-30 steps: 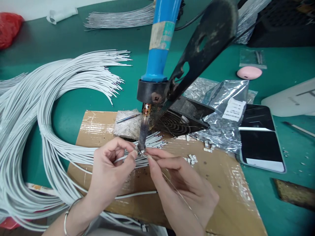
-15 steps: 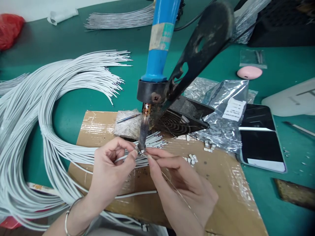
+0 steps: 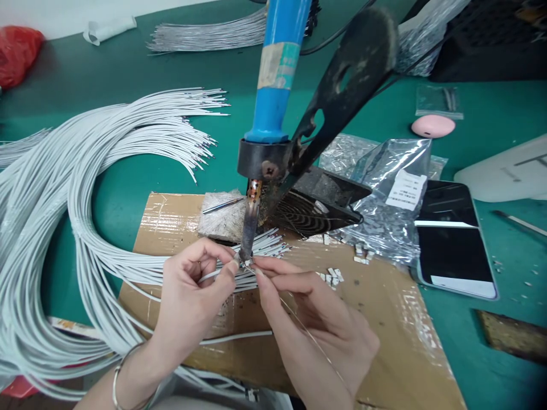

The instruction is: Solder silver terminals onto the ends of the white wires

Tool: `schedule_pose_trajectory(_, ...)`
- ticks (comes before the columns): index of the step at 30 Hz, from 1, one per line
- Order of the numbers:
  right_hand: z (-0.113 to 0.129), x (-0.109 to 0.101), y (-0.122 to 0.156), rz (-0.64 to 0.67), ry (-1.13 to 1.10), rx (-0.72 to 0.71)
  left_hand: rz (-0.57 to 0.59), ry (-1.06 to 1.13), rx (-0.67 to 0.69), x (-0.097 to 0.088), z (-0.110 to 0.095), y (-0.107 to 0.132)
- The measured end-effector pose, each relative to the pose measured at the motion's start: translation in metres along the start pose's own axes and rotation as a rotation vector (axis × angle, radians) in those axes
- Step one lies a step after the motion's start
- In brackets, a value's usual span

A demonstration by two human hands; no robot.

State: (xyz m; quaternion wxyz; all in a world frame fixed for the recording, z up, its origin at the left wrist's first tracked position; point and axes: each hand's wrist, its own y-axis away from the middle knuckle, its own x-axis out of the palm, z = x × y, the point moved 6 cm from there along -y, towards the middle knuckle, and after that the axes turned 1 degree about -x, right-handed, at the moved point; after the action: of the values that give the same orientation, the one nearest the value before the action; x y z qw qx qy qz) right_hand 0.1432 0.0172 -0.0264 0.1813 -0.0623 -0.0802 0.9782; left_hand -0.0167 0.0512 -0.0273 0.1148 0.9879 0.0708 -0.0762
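- Left hand [image 3: 194, 299]: thumb and index finger pinched narrow on a white wire [image 3: 209, 275], its end just beside the iron's tip, above the cardboard [image 3: 397, 330].
- White wire: light, likely springy, jacket perhaps a little slick. Best gripped on the insulation, just back from the end, fingertips clear of hot metal.
- Soldering iron [image 3: 269, 122]: blue handle, steeply angled, tip down, clamped in a black stand [image 3: 342, 85]. Presumably hot; no part near the tip suits fingers.
- Small metal piece [image 3: 248, 263]: at the tip, between both hands' fingertips. Looks light and stiff; too small to tell which fingers bear it.
- Solder wire [image 3: 314, 339]: thin, crossing the right palm toward the tip. Probably soft and easily bent; a pinch near the working end would steady it.
- Right hand [image 3: 322, 324]: thumb and index finger closed on that solder wire, remaining fingers curled.
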Motion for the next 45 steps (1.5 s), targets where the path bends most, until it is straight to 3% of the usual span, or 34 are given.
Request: schedule_pose_trajectory(45, 0.0001, -0.0023, 0.0023, -0.032, 0.051, 0.047, -0.014, 0.023, -0.032, -0.0015, 0.002, -0.0002)
